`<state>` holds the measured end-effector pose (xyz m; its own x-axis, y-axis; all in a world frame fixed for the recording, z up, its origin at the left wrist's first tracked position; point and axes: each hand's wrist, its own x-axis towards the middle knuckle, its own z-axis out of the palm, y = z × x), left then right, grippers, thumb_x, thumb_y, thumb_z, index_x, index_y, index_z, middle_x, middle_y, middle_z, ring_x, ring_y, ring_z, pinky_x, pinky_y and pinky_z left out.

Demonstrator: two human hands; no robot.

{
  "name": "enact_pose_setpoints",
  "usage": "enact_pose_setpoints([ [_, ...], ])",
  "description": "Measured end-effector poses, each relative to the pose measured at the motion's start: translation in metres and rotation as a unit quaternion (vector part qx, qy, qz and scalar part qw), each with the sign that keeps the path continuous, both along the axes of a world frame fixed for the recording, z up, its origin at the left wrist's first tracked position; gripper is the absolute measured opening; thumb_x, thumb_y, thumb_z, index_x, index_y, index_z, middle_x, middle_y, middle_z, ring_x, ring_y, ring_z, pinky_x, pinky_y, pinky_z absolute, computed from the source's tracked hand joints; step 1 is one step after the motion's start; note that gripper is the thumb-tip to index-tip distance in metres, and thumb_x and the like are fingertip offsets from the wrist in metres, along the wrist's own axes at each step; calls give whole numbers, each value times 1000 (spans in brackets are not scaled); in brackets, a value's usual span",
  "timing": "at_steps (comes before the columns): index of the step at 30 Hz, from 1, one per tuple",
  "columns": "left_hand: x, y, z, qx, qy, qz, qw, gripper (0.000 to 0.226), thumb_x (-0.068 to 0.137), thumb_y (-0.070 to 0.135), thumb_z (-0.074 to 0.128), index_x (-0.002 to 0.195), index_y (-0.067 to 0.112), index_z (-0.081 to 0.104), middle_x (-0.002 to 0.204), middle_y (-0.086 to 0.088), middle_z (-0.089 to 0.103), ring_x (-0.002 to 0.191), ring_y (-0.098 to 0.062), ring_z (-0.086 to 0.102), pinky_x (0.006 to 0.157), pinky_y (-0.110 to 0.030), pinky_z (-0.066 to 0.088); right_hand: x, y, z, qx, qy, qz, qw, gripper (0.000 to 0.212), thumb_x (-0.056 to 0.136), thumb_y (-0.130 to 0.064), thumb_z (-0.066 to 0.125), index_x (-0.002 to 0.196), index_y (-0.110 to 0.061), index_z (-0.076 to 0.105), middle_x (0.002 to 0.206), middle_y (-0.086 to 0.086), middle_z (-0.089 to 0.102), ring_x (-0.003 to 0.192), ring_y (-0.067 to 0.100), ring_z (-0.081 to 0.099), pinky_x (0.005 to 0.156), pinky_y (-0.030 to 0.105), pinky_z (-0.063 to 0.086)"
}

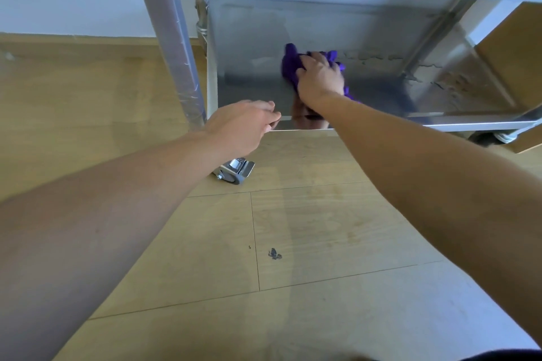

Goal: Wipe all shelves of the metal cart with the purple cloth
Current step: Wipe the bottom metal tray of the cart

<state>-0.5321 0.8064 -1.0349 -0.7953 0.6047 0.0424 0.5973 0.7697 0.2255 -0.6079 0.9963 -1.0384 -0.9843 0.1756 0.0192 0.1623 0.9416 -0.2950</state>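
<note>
Purple cloth point(289, 63) in right hand point(321, 78) on one cart shelf point(249, 38)

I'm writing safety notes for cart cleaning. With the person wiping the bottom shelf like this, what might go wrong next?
1. The cart stands on a caster. A hard push from the right hand holding the purple cloth might roll it, though the left hand grips the shelf's front rim.
2. The flaky patches on the shelf's right side may snag the cloth or get missed.
</note>
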Motion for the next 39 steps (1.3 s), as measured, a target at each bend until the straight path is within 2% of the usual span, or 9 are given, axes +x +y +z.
enact_pose_setpoints([
  [4, 4, -5, -3, -2, 44, -9, 999, 36, 101, 18, 42, 135, 28, 53, 142, 9, 48, 127, -17, 47, 95, -39, 50, 9, -43, 8, 14, -15, 244, 969, 42, 102, -24, 38, 143, -22, 46, 157, 2, 33, 143, 20, 31, 117, 31, 18],
  [7, 6, -5, -5, -7, 54, -12, 998, 41, 102, 19, 41, 142, 25, 45, 148, 6, 43, 133, -16, 42, 100, -36, 46, 8, -39, 16, 5, -50, 319, 946, 42, 104, -24, 38, 145, -20, 45, 158, 3, 30, 145, 19, 28, 114, 27, 16],
  [13, 9, -2, -5, -25, -22, 19, 999, 45, 104, 16, 35, 147, 27, 37, 157, 7, 29, 144, -16, 28, 107, -44, 42, -3, 32, 9, -32, 4, 93, 995, 41, 101, -25, 41, 142, -22, 49, 155, 2, 36, 138, 30, 37, 114, 33, 26],
  [16, 12, 1, -2, 10, 24, 34, 999, 37, 101, 20, 38, 131, 27, 57, 147, 7, 46, 133, -18, 45, 87, -43, 55, 2, 46, 0, -17, 2, -28, 999, 42, 101, -29, 36, 141, -27, 46, 156, -1, 33, 136, 36, 35, 114, 38, 27],
  [20, 12, 15, -5, 45, 111, 52, 991, 29, 96, 22, 41, 104, 23, 68, 120, 5, 63, 106, -18, 59, 68, -30, 48, 14, 26, 2, 12, 26, 104, 994, 40, 101, -29, 39, 139, -22, 51, 152, 2, 40, 137, 28, 39, 115, 35, 25],
  [26, 3, 30, -13, 85, 137, 57, 985, 21, 92, 16, 51, 102, 17, 70, 107, 0, 63, 95, -21, 60, 69, -31, 47, 16, 34, 9, 28, -5, 273, 962, 41, 105, -29, 37, 144, -21, 45, 155, 6, 36, 144, 22, 31, 118, 31, 15],
  [29, 0, 35, -17, 107, 123, 67, 984, 21, 92, 14, 52, 98, 19, 70, 108, 2, 63, 96, -19, 60, 69, -30, 48, 5, 65, 8, 1, 1, 202, 979, 40, 103, -27, 41, 143, -22, 49, 155, 3, 37, 142, 23, 34, 117, 33, 21],
  [35, -4, 36, -21, 123, 141, 64, 980, 22, 89, 10, 53, 92, 20, 72, 101, 3, 65, 86, -18, 63, 61, -21, 34, -5, 122, -2, 0, -6, -131, 991, 43, 100, -30, 37, 142, -27, 45, 152, 1, 37, 136, 38, 35, 113, 47, 28],
  [39, -4, 42, -23, 147, 132, 89, 976, 23, 87, 7, 51, 87, 20, 71, 99, 4, 64, 84, -17, 60, 61, -22, 33, -15, 75, -4, 6, 2, -91, 996, 42, 96, -31, 40, 137, -30, 48, 153, -5, 35, 139, 36, 30, 115, 48, 24],
])
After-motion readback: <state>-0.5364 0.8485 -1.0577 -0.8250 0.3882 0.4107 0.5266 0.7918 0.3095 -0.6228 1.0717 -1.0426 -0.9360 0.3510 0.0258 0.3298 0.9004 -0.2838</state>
